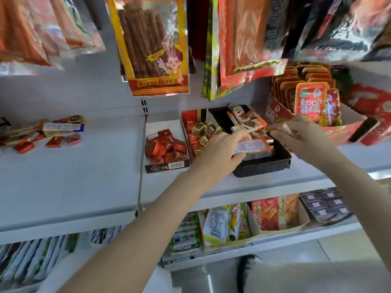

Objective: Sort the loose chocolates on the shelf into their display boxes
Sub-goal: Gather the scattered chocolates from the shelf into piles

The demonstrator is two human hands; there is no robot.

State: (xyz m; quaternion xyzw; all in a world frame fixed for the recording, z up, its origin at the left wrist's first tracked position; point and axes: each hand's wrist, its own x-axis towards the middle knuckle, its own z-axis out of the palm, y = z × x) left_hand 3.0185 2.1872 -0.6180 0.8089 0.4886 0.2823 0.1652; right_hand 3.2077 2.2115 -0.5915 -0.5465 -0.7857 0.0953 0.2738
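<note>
Head view: a chocolate bar [252, 147] is gripped by the left hand [224, 154] over the black box [264, 166], lengthwise left-right; a small piece is pinched by the right hand [300, 136].

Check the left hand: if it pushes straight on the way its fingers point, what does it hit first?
Likely the right hand. The left hand, holding an orange-edged bar over the black tray, points right and slightly up the shelf. Depth is unclear from this one view, so it might pass under the right hand into the tray's bars instead.
</note>
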